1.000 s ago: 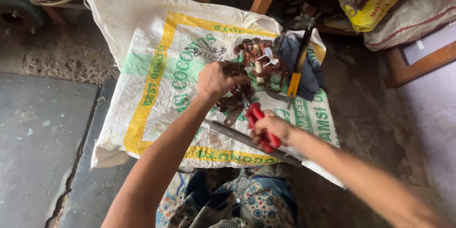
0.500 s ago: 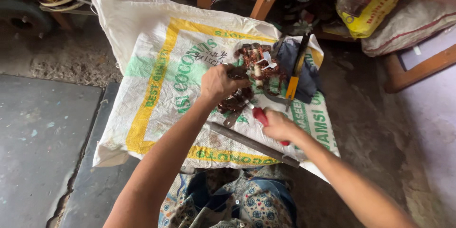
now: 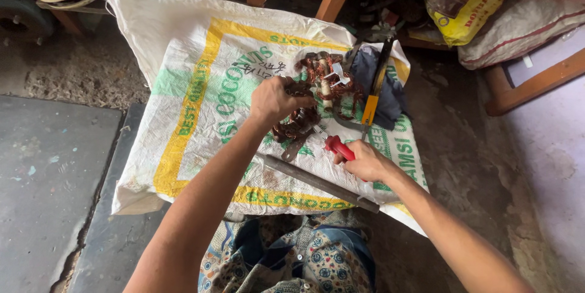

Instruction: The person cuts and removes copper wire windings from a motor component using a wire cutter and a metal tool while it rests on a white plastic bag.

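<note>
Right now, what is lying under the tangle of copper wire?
Under the copper wire lies the white woven sack, beside a dark blue cloth. What the sack covers cannot be seen; the left hand hides part.

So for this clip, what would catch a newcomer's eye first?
The big white sack with yellow and green print, spread over the floor as a work mat. At its middle the left hand grips a tangle of copper wire, and more coils lie just beyond. Nearer the person, the right hand holds a red-handled tool above a grey metal bar lying across the sack.
</note>
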